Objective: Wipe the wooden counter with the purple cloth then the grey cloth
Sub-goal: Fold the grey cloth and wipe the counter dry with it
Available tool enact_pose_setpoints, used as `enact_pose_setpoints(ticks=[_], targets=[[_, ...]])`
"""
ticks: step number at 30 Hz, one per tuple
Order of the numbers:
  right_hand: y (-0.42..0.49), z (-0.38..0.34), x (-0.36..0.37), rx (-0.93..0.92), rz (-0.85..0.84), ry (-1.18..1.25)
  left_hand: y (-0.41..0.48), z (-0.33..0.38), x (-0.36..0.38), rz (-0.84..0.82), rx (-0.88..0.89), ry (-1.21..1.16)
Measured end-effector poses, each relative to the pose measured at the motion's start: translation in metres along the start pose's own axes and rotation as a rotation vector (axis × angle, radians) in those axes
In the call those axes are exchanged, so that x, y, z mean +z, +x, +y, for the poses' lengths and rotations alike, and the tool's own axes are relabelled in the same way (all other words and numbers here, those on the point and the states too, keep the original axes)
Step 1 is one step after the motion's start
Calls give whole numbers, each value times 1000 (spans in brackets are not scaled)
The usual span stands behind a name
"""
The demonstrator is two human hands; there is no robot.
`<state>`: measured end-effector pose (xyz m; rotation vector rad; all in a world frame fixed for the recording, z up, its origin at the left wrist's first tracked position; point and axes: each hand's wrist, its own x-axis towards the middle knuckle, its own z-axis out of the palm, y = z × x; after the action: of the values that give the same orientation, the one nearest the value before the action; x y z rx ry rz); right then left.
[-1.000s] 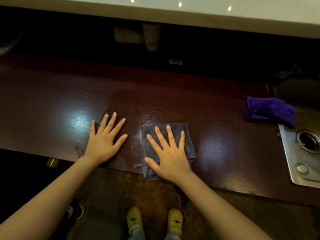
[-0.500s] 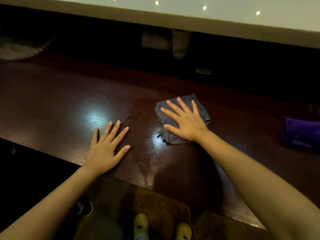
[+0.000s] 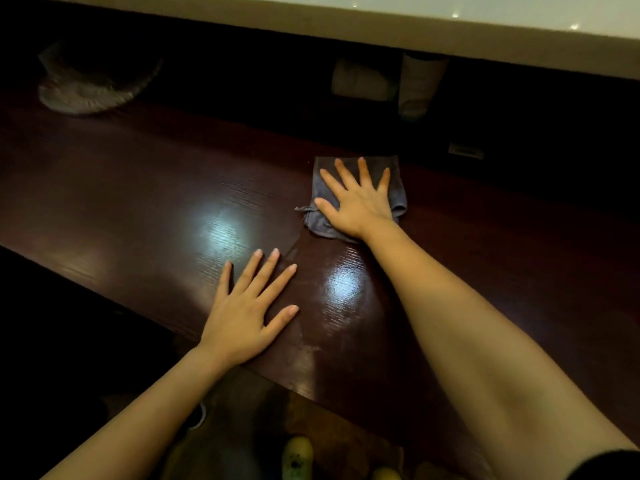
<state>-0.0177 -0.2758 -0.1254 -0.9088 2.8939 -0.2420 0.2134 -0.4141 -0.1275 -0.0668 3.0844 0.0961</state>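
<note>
The dark reddish wooden counter [image 3: 138, 202] runs across the view. A folded grey cloth [image 3: 397, 188] lies near its far edge. My right hand [image 3: 356, 199] presses flat on the grey cloth with fingers spread, covering most of it. My left hand [image 3: 249, 306] rests flat on the bare wood near the front edge, fingers apart, holding nothing. A darker damp streak runs from the front edge up to the cloth. The purple cloth is out of view.
A pale round woven object [image 3: 90, 88] sits at the counter's far left. A light cup [image 3: 419, 84] and a pale block [image 3: 363, 81] stand in the dark recess behind, under a white ledge [image 3: 346, 26]. Yellow slippers [image 3: 298, 455] show on the floor below.
My right hand has pushed the grey cloth from the front edge to the far side of the counter. The view has shifted left, so the purple cloth and sink have left the frame.
</note>
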Motion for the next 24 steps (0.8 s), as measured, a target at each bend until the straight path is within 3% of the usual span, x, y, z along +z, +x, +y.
enact_pose_setpoints(ticks=[4, 10, 19, 24], targets=[[-14, -28, 6, -118, -26, -7, -4, -1, 1, 1, -30, -15], [-47, -63, 13, -298, -43, -25, -48, -11, 4, 30, -225, -61], [-135, -84, 26, -539, -20, 37, -66, -21, 6, 14, -172, -78], [-187, -73, 28, -539, 0, 53, -82, -15, 3, -36, -76, -34]])
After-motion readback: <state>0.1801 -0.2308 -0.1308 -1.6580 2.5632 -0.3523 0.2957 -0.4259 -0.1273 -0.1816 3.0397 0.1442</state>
